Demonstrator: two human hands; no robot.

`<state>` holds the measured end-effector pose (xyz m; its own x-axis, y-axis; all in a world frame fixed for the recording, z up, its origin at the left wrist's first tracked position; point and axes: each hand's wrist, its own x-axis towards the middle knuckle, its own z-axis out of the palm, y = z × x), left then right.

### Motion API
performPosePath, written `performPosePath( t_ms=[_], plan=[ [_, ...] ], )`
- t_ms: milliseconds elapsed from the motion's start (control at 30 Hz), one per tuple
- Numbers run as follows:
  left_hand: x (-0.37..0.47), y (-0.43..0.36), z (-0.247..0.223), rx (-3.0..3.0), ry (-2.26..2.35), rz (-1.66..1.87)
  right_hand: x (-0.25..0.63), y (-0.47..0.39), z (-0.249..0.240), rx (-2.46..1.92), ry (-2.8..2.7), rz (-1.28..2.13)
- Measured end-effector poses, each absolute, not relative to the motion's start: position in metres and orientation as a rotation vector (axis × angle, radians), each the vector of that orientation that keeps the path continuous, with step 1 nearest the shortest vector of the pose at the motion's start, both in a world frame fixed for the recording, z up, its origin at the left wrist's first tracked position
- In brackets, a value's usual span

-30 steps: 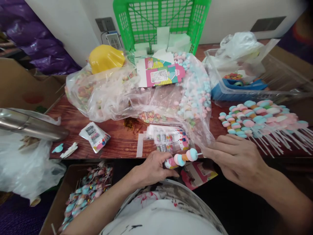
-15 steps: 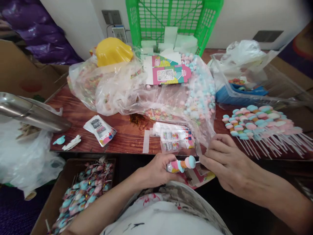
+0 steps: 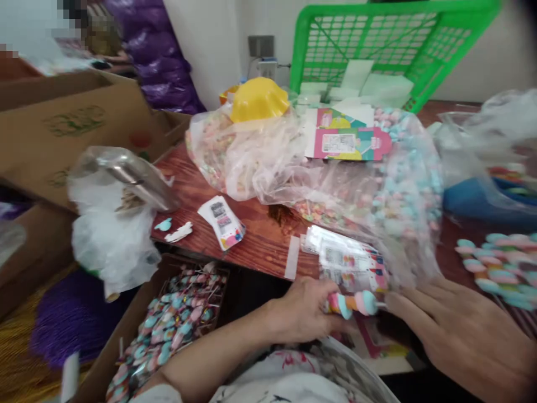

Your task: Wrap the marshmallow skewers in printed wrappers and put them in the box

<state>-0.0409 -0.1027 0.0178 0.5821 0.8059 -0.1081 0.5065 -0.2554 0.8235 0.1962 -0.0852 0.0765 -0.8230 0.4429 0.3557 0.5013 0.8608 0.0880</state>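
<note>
Pale blue, pink and orange sweets make up the skewer [image 3: 352,304] strung between the two hands, just off the near edge of the table [image 3: 258,246]. The left hand [image 3: 304,310] grasps its left end, thumb and fingers curled around it. The right hand [image 3: 461,330] reaches the short length of white stick at the other end; it is blurred, so I cannot tell whether its fingers pinch the stick or only touch it.

Just beyond the left hand lie printed sleeves [image 3: 352,263], with a pale strip [image 3: 292,257] to their left. A second stack [image 3: 222,221] of sleeves sits farther left, near a blue piece [image 3: 163,224] and a white piece [image 3: 179,232].

Clear plastic bags [image 3: 272,168] of small sweets fill the middle of the table, a printed card [image 3: 348,143] on top. Their loose plastic trails down to the right hand and crowds the space behind it; whether it touches the fingers is unclear. More skewers [image 3: 499,266] are piled to the right, below a blue tub [image 3: 474,198].

At the back are a yellow bowl [image 3: 260,101] and a green crate [image 3: 298,56]. On the left, a steel flask [image 3: 145,182] leans beside a crumpled white bag [image 3: 109,246]. Under the left forearm, a carton [image 3: 104,361] of sweets stands below the table edge.
</note>
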Motion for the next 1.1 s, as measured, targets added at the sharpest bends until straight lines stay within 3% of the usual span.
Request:
performPosePath(
  t_ms=[233,633,800,1100],
  plan=[
    [-0.046,-0.091,0.026,2.293,1.377,0.482,0.198,-0.066,0.103,-0.874,-2.833,-0.425],
    [-0.022,-0.068,0.037,1.463,0.635,0.263,0.248,-0.054,0.098,-0.627,-2.771,-0.088],
    [0.002,-0.066,0.036,1.372,0.742,0.345,0.251,-0.068,0.100,-0.690,-2.709,-0.150],
    [0.017,-0.070,0.034,1.802,1.031,0.336,0.245,-0.082,0.076,-1.093,-2.714,-0.074]
  ],
)
